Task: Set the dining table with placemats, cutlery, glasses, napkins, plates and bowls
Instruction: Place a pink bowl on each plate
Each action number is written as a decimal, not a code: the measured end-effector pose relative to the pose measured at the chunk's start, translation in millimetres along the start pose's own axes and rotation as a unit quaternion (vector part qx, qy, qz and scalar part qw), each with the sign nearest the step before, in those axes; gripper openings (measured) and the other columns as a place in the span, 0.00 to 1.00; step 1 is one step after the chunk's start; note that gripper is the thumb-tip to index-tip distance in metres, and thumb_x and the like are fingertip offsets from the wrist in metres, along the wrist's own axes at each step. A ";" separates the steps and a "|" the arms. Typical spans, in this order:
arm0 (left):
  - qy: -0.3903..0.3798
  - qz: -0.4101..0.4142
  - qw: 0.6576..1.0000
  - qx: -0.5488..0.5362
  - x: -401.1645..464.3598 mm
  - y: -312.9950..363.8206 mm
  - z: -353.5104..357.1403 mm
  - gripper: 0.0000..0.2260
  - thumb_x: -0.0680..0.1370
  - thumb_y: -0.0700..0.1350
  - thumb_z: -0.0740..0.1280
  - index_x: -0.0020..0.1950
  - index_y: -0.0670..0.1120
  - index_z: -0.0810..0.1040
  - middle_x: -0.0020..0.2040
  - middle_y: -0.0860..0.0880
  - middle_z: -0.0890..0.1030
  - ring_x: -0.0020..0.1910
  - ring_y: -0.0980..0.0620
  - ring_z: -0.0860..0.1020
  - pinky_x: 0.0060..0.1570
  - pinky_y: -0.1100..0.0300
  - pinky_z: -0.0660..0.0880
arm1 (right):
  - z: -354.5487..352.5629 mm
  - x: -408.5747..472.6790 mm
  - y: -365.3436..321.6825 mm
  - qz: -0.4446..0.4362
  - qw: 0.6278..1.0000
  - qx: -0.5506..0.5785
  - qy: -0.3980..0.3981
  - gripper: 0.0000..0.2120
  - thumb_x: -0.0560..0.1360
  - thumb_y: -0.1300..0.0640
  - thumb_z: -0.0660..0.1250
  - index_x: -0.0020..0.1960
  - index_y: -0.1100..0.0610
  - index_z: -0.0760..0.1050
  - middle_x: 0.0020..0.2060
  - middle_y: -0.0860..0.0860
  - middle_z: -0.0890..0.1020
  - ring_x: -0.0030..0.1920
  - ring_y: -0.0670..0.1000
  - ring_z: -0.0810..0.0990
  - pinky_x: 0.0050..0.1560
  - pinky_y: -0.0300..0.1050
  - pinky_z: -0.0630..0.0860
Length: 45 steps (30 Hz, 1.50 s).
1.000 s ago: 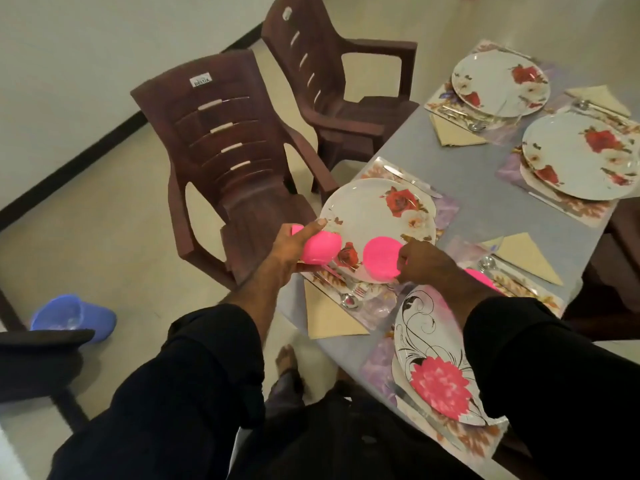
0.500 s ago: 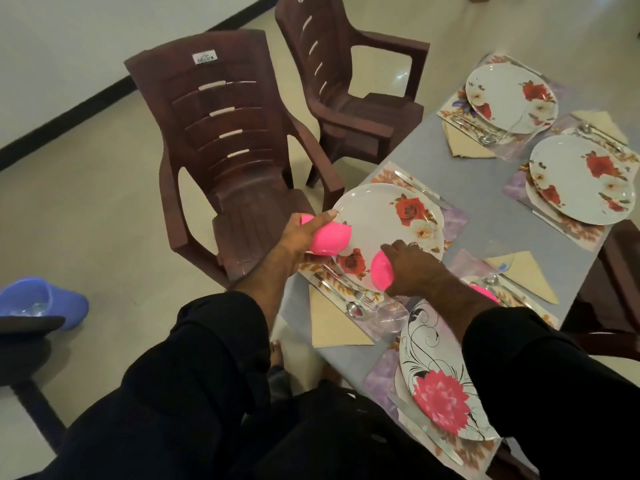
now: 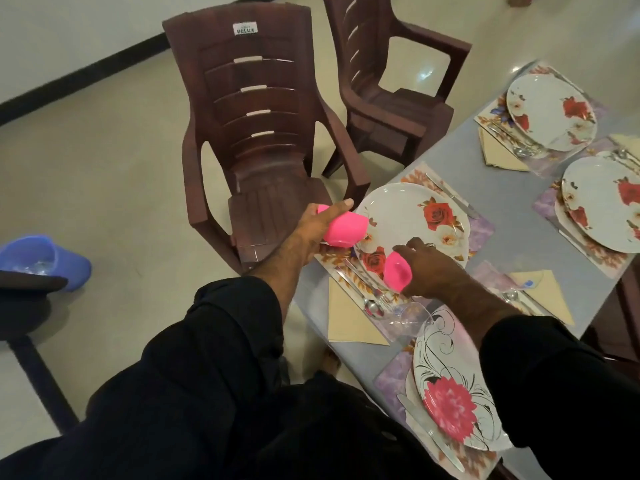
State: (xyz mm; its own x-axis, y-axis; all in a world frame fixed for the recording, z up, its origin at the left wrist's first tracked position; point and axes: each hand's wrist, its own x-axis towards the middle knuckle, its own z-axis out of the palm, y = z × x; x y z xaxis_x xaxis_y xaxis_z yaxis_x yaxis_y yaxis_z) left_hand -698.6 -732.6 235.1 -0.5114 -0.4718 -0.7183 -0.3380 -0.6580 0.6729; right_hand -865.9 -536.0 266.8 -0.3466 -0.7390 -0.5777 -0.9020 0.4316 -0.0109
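While both hands hover over the nearest rose-patterned plate [image 3: 412, 220], each grips one pink bowl: the left hand [image 3: 311, 233] has its fingers and thumb wrapped round a pink bowl [image 3: 343, 230] held on its side at the plate's left rim, and the right hand [image 3: 429, 268] curls its fingers over a second pink bowl [image 3: 396, 271], tilted at the plate's near edge. Two bowls show in all.

Four plates are visible on the grey worktop [image 3: 509, 216]: three with red roses and one with a large pink flower [image 3: 450, 400], closest to the person. Each sits on its own floral placemat, so four placemats. Four beige napkins can be counted, one [image 3: 349, 320] just beside the near plate's cutlery [image 3: 370, 296], another [image 3: 540, 289] to the right, one [image 3: 498, 154] farther off, and a fourth only partly seen at the right edge. One clear glass [image 3: 410, 315] stands between the near napkin and the pink-flower plate.

Two dark brown plastic chairs [image 3: 263, 133] stand at the worktop's left side. One blue tub [image 3: 41, 258] rests on the floor at far left.
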 end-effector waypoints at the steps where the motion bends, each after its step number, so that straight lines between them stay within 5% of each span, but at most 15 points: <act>1: -0.001 0.002 1.000 0.002 0.3 0.8 0.2 0.37 0.69 0.65 0.81 0.70 0.53 0.70 0.66 0.42 0.76 0.58 0.38 0.83 0.47 0.42 0.86 | -0.4 -0.5 -1.0 0.006 1.000 -0.002 0.000 0.53 0.60 0.41 0.84 0.77 0.49 0.62 0.71 0.58 0.69 0.65 0.63 0.78 0.62 0.61 0.81; 7: -0.004 0.013 1.000 0.006 -3.5 5.5 6.6 0.37 0.69 0.65 0.81 0.70 0.52 0.69 0.66 0.42 0.77 0.57 0.38 0.84 0.48 0.40 0.86 | 5.2 -2.2 4.9 0.029 1.000 -0.001 -0.004 0.52 0.61 0.37 0.82 0.77 0.49 0.61 0.67 0.58 0.70 0.61 0.63 0.80 0.61 0.61 0.82; 12: -0.003 0.021 0.999 0.033 -12.4 3.3 11.8 0.34 0.72 0.64 0.78 0.70 0.52 0.69 0.65 0.43 0.78 0.56 0.40 0.84 0.37 0.52 0.84 | 10.6 -2.7 7.3 0.055 0.998 0.005 0.003 0.52 0.63 0.36 0.81 0.78 0.51 0.60 0.68 0.60 0.69 0.63 0.64 0.79 0.62 0.61 0.81; 20: -0.002 0.032 0.998 0.049 -32.3 1.3 14.5 0.32 0.70 0.64 0.80 0.67 0.54 0.72 0.65 0.43 0.77 0.57 0.38 0.84 0.49 0.40 0.86 | 0.6 -7.2 8.7 0.057 0.998 0.005 -0.001 0.53 0.64 0.31 0.79 0.79 0.51 0.59 0.73 0.60 0.67 0.68 0.65 0.75 0.63 0.62 0.79; 24: -0.004 0.054 0.997 0.050 -48.8 4.2 6.7 0.31 0.71 0.65 0.78 0.68 0.54 0.74 0.65 0.43 0.79 0.57 0.38 0.84 0.50 0.42 0.86 | -34.7 -19.5 -11.6 0.004 0.986 0.123 0.114 0.39 0.74 0.42 0.75 0.80 0.49 0.63 0.75 0.57 0.69 0.71 0.61 0.73 0.69 0.62 0.75; 28: 0.012 0.057 0.998 0.004 -66.3 4.5 -8.5 0.34 0.68 0.67 0.80 0.68 0.54 0.75 0.65 0.42 0.79 0.59 0.37 0.83 0.53 0.41 0.85 | -58.1 -22.3 -57.4 -0.102 0.930 0.315 0.160 0.23 0.78 0.59 0.73 0.71 0.49 0.76 0.70 0.49 0.77 0.67 0.50 0.74 0.71 0.50 0.69; 31: 0.035 0.045 0.998 -0.020 -77.7 10.8 -37.9 0.41 0.62 0.69 0.83 0.68 0.54 0.76 0.66 0.40 0.80 0.60 0.35 0.83 0.55 0.37 0.84 | -58.6 -12.6 -89.6 -0.135 0.915 0.345 0.157 0.18 0.80 0.62 0.70 0.69 0.52 0.79 0.66 0.49 0.81 0.62 0.48 0.75 0.67 0.46 0.72; 37: 0.047 0.072 0.996 0.027 -105.7 17.3 -124.7 0.52 0.53 0.77 0.80 0.68 0.48 0.78 0.62 0.38 0.84 0.55 0.37 0.86 0.41 0.48 0.83 | -66.9 22.2 -155.9 -0.209 0.898 0.378 0.083 0.10 0.80 0.57 0.73 0.60 0.53 0.85 0.50 0.46 0.86 0.52 0.45 0.84 0.55 0.42 0.79; 42: 0.019 0.072 0.997 -0.014 -129.0 3.5 -240.2 0.51 0.53 0.68 0.86 0.69 0.43 0.78 0.59 0.39 0.86 0.55 0.40 0.86 0.53 0.43 0.84 | -80.5 62.4 -257.5 -0.274 0.889 0.366 0.040 0.04 0.74 0.59 0.79 0.48 0.53 0.86 0.40 0.45 0.86 0.41 0.45 0.84 0.48 0.42 0.80; 45: 0.006 0.061 0.998 -0.028 -139.5 -16.8 -331.6 0.43 0.56 0.58 0.89 0.66 0.42 0.81 0.59 0.39 0.86 0.57 0.41 0.85 0.53 0.45 0.84 | -75.7 93.1 -338.5 -0.300 0.880 0.368 0.008 0.11 0.72 0.61 0.81 0.39 0.49 0.82 0.33 0.43 0.82 0.34 0.41 0.76 0.40 0.39 0.74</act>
State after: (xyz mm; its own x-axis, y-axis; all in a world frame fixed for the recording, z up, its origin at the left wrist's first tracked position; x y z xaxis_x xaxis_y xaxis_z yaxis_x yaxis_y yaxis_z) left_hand -359.6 -850.4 265.2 -0.5361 -0.5579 -0.6335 -0.2281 -0.6268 0.7451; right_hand -612.3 -790.1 278.5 0.1256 -0.9530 -0.2759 -0.5143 0.1753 -0.8395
